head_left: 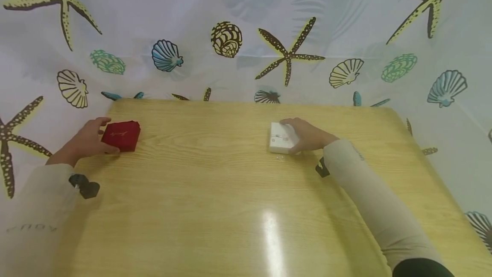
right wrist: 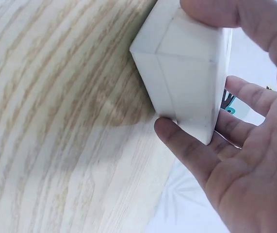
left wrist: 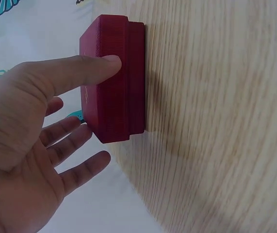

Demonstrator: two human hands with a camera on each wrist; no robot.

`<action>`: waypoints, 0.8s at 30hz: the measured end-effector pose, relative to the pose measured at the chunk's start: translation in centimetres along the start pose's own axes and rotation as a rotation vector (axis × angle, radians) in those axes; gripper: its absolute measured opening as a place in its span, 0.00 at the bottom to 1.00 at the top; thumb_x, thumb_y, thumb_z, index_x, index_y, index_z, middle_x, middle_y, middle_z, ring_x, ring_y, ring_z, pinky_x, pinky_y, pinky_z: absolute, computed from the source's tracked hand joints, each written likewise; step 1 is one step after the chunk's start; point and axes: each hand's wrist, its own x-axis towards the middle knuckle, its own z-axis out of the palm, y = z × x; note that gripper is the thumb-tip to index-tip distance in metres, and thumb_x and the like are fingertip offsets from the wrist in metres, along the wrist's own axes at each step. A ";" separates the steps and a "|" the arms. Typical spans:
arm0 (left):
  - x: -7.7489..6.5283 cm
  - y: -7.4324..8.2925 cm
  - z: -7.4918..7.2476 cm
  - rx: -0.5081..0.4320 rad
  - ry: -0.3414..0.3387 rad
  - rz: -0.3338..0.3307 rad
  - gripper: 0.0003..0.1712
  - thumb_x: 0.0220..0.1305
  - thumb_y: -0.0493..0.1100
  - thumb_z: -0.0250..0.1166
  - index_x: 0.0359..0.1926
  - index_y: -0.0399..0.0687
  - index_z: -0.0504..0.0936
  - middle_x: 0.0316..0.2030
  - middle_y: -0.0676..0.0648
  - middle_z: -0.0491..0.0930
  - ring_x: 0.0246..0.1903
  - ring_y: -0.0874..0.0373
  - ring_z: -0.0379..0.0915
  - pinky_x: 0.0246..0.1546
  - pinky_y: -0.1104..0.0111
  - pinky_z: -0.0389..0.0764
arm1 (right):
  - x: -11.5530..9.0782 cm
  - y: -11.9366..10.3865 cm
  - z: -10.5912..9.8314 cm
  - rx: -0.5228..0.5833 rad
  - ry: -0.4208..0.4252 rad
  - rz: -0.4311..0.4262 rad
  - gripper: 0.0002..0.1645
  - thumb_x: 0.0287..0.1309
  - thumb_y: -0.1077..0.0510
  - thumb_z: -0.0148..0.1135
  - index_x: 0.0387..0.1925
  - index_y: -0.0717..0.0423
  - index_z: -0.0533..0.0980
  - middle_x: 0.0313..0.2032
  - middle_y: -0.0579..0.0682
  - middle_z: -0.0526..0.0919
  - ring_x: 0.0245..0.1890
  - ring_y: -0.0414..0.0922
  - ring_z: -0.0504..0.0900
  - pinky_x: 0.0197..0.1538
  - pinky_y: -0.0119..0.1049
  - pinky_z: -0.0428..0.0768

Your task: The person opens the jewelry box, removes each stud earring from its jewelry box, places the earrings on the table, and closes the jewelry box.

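Observation:
A red box [head_left: 122, 136] with a lid and faint script on top rests on the table at the left. My left hand [head_left: 90, 139] is at its left side. In the left wrist view the thumb lies along the near side of the red box [left wrist: 113, 92], while the other fingers are spread loosely near its end. Right of the middle is a white box [head_left: 279, 137] with small printing on top. My right hand [head_left: 305, 135] grips it from the right, with thumb and fingers on opposite sides. The right wrist view shows fingertips at the white box's [right wrist: 187, 82] lower corner.
The wooden table [head_left: 200, 183] extends to a patterned cloth [head_left: 215, 7] with starfish and shells behind and at the sides. Small shiny bits [head_left: 280, 157] lie just in front of the white box. A bright light reflection crosses the near tabletop.

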 end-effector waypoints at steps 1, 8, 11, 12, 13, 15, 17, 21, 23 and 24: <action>0.1 -0.1 0.0 0.000 -0.005 0.001 0.62 0.54 0.44 0.74 0.74 0.24 0.41 0.68 0.20 0.48 0.65 0.23 0.50 0.60 0.35 0.69 | 0.0 0.0 0.0 0.002 -0.001 0.001 0.58 0.43 0.59 0.75 0.74 0.63 0.56 0.69 0.66 0.64 0.60 0.57 0.68 0.68 0.55 0.65; 0.6 -0.4 0.1 0.023 -0.020 -0.009 0.63 0.53 0.44 0.75 0.73 0.22 0.41 0.68 0.19 0.48 0.64 0.23 0.50 0.60 0.34 0.68 | 0.1 0.1 0.1 0.013 -0.011 0.019 0.58 0.44 0.58 0.75 0.74 0.62 0.55 0.71 0.66 0.62 0.63 0.57 0.66 0.70 0.56 0.63; 0.7 -0.6 0.2 0.021 -0.035 -0.007 0.63 0.53 0.44 0.75 0.73 0.21 0.40 0.67 0.18 0.48 0.64 0.22 0.50 0.60 0.34 0.67 | 0.1 0.2 0.2 0.017 -0.010 0.019 0.58 0.43 0.58 0.76 0.74 0.62 0.55 0.71 0.66 0.62 0.64 0.57 0.67 0.71 0.57 0.63; 0.8 -0.8 0.3 0.017 -0.041 -0.003 0.63 0.53 0.44 0.75 0.72 0.20 0.40 0.67 0.18 0.48 0.64 0.22 0.51 0.60 0.34 0.67 | 0.1 0.2 0.3 0.022 -0.010 0.022 0.59 0.43 0.58 0.76 0.74 0.62 0.55 0.71 0.66 0.62 0.64 0.57 0.67 0.71 0.57 0.63; 0.9 -1.0 0.3 0.012 -0.046 0.001 0.63 0.53 0.44 0.75 0.72 0.20 0.40 0.67 0.18 0.49 0.64 0.22 0.51 0.60 0.35 0.68 | 0.1 0.2 0.3 0.025 -0.010 0.024 0.59 0.43 0.59 0.76 0.74 0.62 0.55 0.71 0.66 0.62 0.64 0.57 0.67 0.71 0.57 0.62; 1.2 -1.3 0.4 0.004 -0.054 0.013 0.63 0.52 0.44 0.75 0.72 0.19 0.41 0.66 0.19 0.50 0.63 0.22 0.51 0.59 0.35 0.69 | 0.1 0.1 0.3 0.033 -0.014 0.033 0.59 0.42 0.59 0.76 0.74 0.62 0.55 0.71 0.66 0.62 0.64 0.57 0.67 0.72 0.57 0.61; 1.4 -1.5 0.5 0.005 -0.058 0.023 0.63 0.51 0.44 0.76 0.72 0.19 0.42 0.66 0.19 0.52 0.63 0.22 0.52 0.59 0.35 0.70 | 0.0 0.0 0.2 0.040 -0.020 0.044 0.60 0.42 0.59 0.75 0.75 0.62 0.55 0.71 0.65 0.62 0.65 0.58 0.66 0.73 0.57 0.60; 1.7 -1.7 0.6 0.015 -0.064 0.033 0.65 0.50 0.45 0.77 0.72 0.19 0.42 0.65 0.19 0.53 0.62 0.23 0.52 0.59 0.34 0.69 | 0.0 0.1 0.2 0.042 -0.032 0.054 0.60 0.42 0.59 0.76 0.75 0.61 0.54 0.73 0.65 0.60 0.67 0.58 0.65 0.74 0.58 0.58; 1.9 -1.6 0.7 0.019 -0.064 0.036 0.66 0.49 0.45 0.77 0.72 0.20 0.41 0.65 0.19 0.53 0.62 0.23 0.51 0.59 0.34 0.69 | 0.0 0.2 0.2 0.037 -0.031 0.051 0.60 0.43 0.58 0.76 0.75 0.61 0.54 0.73 0.65 0.60 0.68 0.59 0.65 0.74 0.58 0.58; 1.9 -1.6 0.7 0.020 -0.064 0.036 0.66 0.49 0.45 0.77 0.72 0.20 0.41 0.65 0.19 0.53 0.62 0.23 0.51 0.59 0.34 0.69 | -0.1 0.2 0.2 0.040 -0.029 0.050 0.60 0.43 0.58 0.76 0.75 0.61 0.54 0.73 0.65 0.60 0.68 0.59 0.64 0.75 0.58 0.57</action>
